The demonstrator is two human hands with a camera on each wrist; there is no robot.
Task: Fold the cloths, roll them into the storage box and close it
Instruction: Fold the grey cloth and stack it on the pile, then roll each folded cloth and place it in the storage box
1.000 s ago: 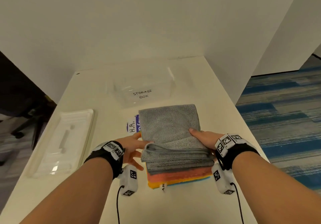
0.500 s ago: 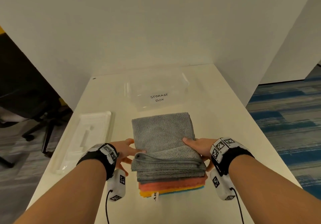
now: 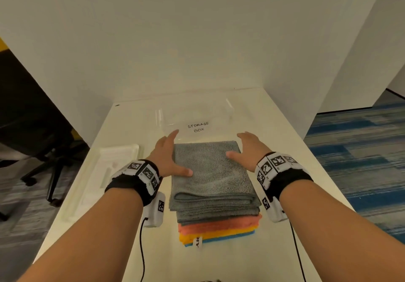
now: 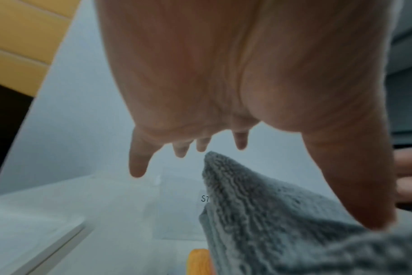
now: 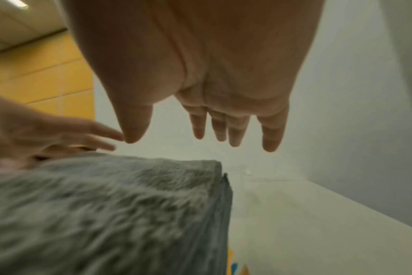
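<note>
Cloths sit in one folded stack near the front of the table [image 3: 285,128]: a grey cloth [image 3: 210,172] on top, with coral, orange and blue cloths [image 3: 217,231] beneath it. Beyond the stack stands the clear storage box [image 3: 192,115], open, its label facing the person. Its white lid [image 3: 105,172] lies apart on the left side of the table.

Both hands flank the far end of the grey cloth. The left hand [image 3: 168,157] has its fingers straight and slightly spread along the left edge, thumb lying on the cloth's top. The right hand [image 3: 247,148] mirrors it, fingers loosely extended past the far right corner, thumb on the fabric. Neither hand grips anything.

The step in hand looks like taking the grey cloth to roll it. To do it well, I would catch only the top cloth's layers at one end, keeping the coloured ones flat underneath. Rolling should start tight and even, with both hands level, so the edges stay aligned. A loose or skewed roll would likely unwind and crowd the box.
</note>
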